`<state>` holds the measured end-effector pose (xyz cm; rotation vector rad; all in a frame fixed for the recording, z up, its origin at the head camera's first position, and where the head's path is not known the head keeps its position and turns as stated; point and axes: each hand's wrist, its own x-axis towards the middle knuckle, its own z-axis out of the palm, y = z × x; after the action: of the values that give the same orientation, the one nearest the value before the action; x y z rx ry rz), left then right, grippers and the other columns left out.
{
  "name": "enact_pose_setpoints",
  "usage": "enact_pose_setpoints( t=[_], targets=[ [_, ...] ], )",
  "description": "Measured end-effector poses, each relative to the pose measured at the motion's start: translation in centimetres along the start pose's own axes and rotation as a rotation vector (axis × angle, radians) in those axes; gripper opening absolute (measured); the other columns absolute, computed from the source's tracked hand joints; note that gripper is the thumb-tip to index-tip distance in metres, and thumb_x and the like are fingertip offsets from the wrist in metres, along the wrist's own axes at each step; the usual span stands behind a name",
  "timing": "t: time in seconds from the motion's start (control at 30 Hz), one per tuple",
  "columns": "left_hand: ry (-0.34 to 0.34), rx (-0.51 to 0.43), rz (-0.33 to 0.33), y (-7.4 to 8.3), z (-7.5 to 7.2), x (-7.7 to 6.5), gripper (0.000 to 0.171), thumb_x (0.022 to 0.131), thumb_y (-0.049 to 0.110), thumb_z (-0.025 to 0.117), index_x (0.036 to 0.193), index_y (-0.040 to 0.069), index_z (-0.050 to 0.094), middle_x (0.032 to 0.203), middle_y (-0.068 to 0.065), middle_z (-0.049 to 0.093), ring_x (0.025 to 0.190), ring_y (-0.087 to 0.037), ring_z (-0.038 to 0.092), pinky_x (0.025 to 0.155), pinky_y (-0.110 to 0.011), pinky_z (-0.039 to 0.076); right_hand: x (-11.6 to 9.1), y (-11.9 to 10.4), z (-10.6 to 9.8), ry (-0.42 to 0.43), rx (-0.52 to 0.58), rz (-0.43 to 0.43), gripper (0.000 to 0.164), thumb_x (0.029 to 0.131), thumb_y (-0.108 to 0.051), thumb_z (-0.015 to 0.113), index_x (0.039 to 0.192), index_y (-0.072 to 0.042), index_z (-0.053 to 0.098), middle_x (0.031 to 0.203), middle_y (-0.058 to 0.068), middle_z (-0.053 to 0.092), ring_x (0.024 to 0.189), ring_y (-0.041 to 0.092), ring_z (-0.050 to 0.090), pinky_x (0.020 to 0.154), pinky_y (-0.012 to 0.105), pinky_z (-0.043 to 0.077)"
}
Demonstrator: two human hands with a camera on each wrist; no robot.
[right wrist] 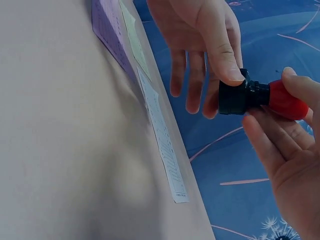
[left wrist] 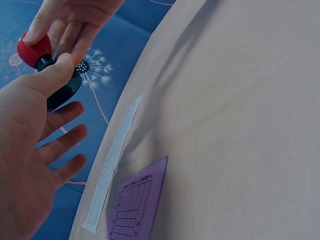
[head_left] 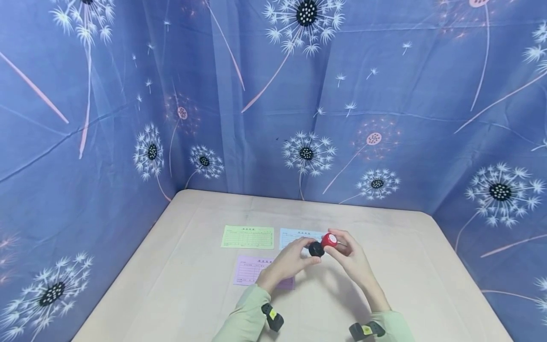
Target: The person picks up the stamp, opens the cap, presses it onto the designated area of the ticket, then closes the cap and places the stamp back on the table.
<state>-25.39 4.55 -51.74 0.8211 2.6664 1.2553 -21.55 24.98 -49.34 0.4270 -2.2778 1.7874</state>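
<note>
Stamp (right wrist: 258, 93) bridges left hand (head_left: 292, 260) and right hand (head_left: 353, 259), seemingly within table edges (head_left: 256, 200).

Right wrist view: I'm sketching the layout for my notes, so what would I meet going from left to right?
Purple slip → green slip → light blue slip → left hand → black base → red knob.

Blue cloth (head_left: 260, 147) (printed with white and pink dandelions (head_left: 306, 153)) hangs behind a pale, round-cornered table (head_left: 171, 294).
</note>
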Motion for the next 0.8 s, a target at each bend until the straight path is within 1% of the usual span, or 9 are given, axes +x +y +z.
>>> enact_pose_setpoints(
  t=[0.13,0.17,0.27,0.33,0.43,0.57,0.7,0.77,0.8],
  targets=[
    [-0.002,-0.072,-0.017,0.06,-0.02,0.06,0.056,0.092,0.045,0.068,0.141,0.023,0.054,0.138,0.002,0.061,0.131,-0.022,0.055,0.11,-0.048,0.045,0.0,0.02,-0.01,0.005,0.014,-0.016,0.049,0.091,-0.003,0.07,0.137,-0.001,0.054,0.128,-0.012,0.064,0.102,0.003,0.069,0.085,0.019,0.057],
    [-0.003,-0.082,-0.02,0.09,-0.03,0.08,0.057,0.092,0.045,0.068,0.141,0.022,0.054,0.139,0.002,0.06,0.131,-0.022,0.055,0.109,-0.047,0.045,-0.01,0.02,-0.01,0.003,0.023,-0.022,0.049,0.09,-0.002,0.07,0.137,-0.001,0.054,0.127,-0.016,0.063,0.102,0.003,0.069,0.085,0.019,0.057],
    [-0.003,-0.091,-0.017,0.2,-0.04,0.16,0.055,0.091,0.043,0.07,0.14,0.021,0.056,0.139,0.001,0.06,0.13,-0.022,0.056,0.106,-0.045,0.049,0.0,0.01,-0.03,-0.011,0.05,-0.042,0.048,0.09,0.001,0.068,0.136,0.001,0.054,0.125,-0.018,0.064,0.103,0.003,0.07,0.085,0.019,0.058],
    [0.002,-0.088,-0.01,0.29,-0.01,0.21,0.054,0.09,0.041,0.071,0.138,0.02,0.058,0.139,0.001,0.061,0.129,-0.021,0.057,0.103,-0.042,0.051,-0.01,0.02,-0.07,-0.024,0.061,-0.058,0.048,0.091,0.002,0.068,0.136,0.002,0.053,0.125,-0.015,0.064,0.103,0.004,0.07,0.084,0.02,0.058],
    [0.009,-0.089,-0.007,0.43,0.07,0.26,0.053,0.089,0.04,0.073,0.136,0.02,0.059,0.136,0.001,0.063,0.125,-0.021,0.059,0.101,-0.039,0.052,-0.08,-0.04,-0.08,-0.024,0.069,-0.055,0.046,0.09,0.001,0.068,0.135,0.002,0.055,0.125,-0.009,0.065,0.102,0.005,0.07,0.084,0.02,0.059],
    [0.011,-0.133,-0.023,0.58,0.15,0.23,0.054,0.087,0.039,0.075,0.135,0.02,0.06,0.132,0.001,0.065,0.118,-0.023,0.061,0.098,-0.038,0.052,-0.18,-0.2,-0.03,0.017,0.048,-0.023,0.045,0.09,-0.001,0.07,0.134,-0.001,0.057,0.125,0.005,0.067,0.101,0.004,0.071,0.083,0.02,0.058],
    [0.018,-0.176,-0.033,0.67,0.25,0.2,0.057,0.085,0.039,0.077,0.136,0.021,0.06,0.131,0.001,0.066,0.115,-0.026,0.062,0.096,-0.037,0.052,-0.24,-0.39,0.01,0.055,0.023,-0.016,0.045,0.09,0.0,0.069,0.133,0.001,0.057,0.123,0.02,0.067,0.101,0.003,0.07,0.083,0.02,0.058],
    [0.026,-0.182,-0.029,0.7,0.29,0.21,0.058,0.084,0.04,0.078,0.136,0.021,0.06,0.131,0.001,0.066,0.114,-0.025,0.063,0.095,-0.037,0.053,-0.25,-0.46,0.03,0.066,0.016,-0.015,0.045,0.09,0.0,0.069,0.133,0.0,0.058,0.123,0.021,0.067,0.1,0.003,0.07,0.083,0.02,0.058],
    [0.031,-0.183,-0.028,0.71,0.31,0.21,0.058,0.084,0.04,0.078,0.135,0.021,0.061,0.131,0.001,0.066,0.114,-0.025,0.063,0.094,-0.037,0.053,-0.25,-0.5,0.03,0.067,0.013,-0.017,0.045,0.09,0.0,0.07,0.133,0.0,0.058,0.122,0.019,0.068,0.1,0.003,0.07,0.083,0.02,0.058]
  ],
)
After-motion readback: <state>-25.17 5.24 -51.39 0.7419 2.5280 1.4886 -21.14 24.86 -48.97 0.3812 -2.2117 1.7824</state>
